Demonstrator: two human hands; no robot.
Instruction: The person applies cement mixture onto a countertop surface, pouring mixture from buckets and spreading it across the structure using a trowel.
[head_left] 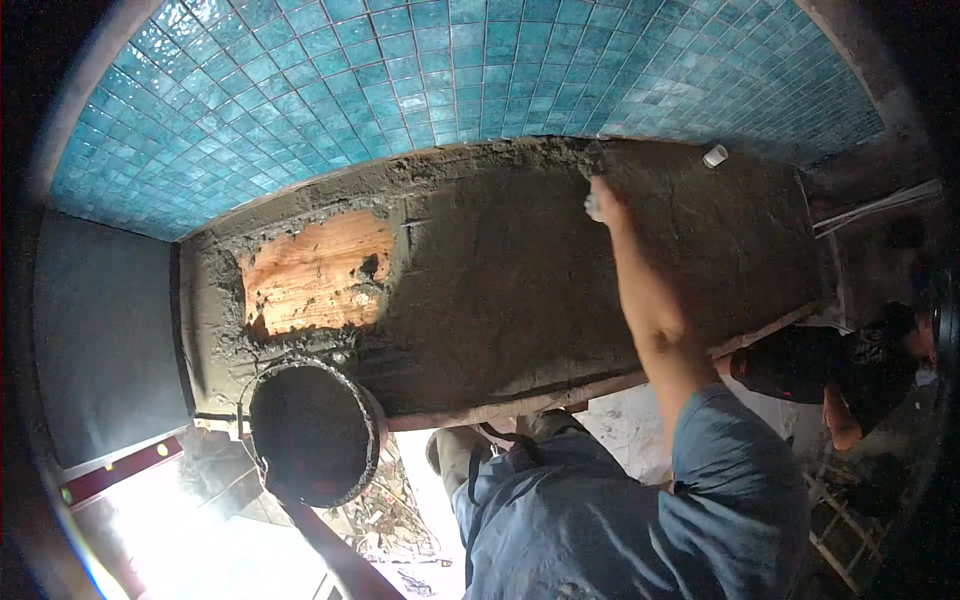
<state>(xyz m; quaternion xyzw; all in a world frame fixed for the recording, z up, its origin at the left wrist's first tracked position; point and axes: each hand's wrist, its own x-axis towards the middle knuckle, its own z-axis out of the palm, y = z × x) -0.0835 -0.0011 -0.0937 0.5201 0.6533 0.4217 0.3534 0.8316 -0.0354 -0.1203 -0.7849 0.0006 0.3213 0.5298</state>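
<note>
My right arm reaches far across a surface of wet grey mortar [500,270]. My right hand [606,200] is closed around something small and whitish that I cannot make out, close to the mortar's rough far edge. At the near left is a round bucket [375,415] with a mortar-crusted rim and a dark inside. My left hand [277,484] grips the bucket low on its near-left side, by the wire handle; its fingers are mostly hidden. Beyond the bucket, a wooden board [318,268] shows through a rectangular gap in the mortar, spotted with lumps.
Glossy blue square tiles [450,70] cover the wall behind the mortar. A small white cup [715,156] lies toward the far right. Another person [840,365] is at the right edge. A red level [125,470] is at lower left, below a dark panel [110,330]. Rubble [385,510] covers the floor.
</note>
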